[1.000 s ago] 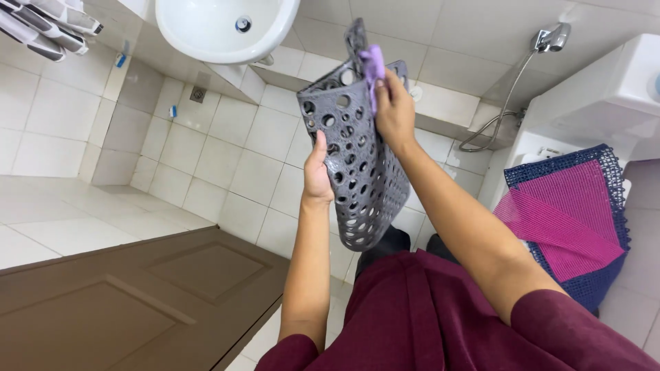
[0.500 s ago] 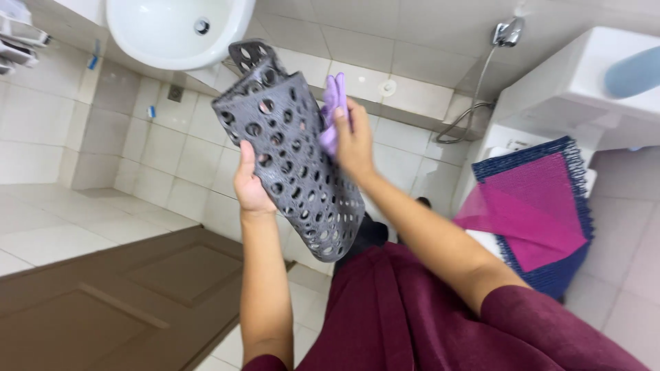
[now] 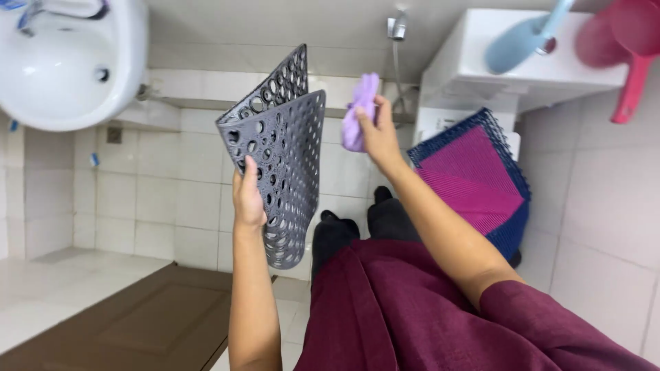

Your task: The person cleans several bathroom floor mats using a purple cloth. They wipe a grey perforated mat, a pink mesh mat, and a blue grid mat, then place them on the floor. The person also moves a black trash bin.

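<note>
Two hands are raised apart over the tiled bathroom floor: the left hand (image 3: 248, 200) grips the edge of a folded grey mat (image 3: 282, 158) full of holes, held upright, while the right hand (image 3: 377, 134) is closed on a purple cloth (image 3: 359, 113) just beside it. Fingers behind the mat are hidden, and the white sink (image 3: 65, 65) is cut off at the frame's edge.

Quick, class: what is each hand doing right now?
Left hand: closed on the grey mat.
Right hand: closed on the purple cloth.
</note>
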